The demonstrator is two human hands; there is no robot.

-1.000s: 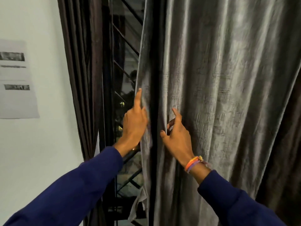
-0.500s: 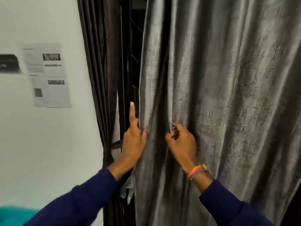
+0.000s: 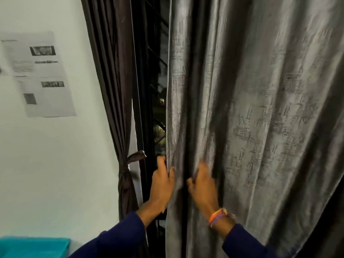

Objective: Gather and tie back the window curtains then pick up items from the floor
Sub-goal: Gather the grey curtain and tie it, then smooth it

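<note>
Left hand (image 3: 162, 185) and right hand (image 3: 202, 185) both grip grey curtain (image 3: 260, 118) folds, fingers curled (blurred); tied brown curtain (image 3: 115, 90) at 9 o'clock.

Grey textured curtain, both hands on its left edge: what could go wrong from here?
1. The left hand and right hand hold only the edge folds of the grey textured curtain; most still hangs loose and may slip out.
2. Blurred hands suggest fast movement; a sharp tug could strain its unseen fittings.
</note>
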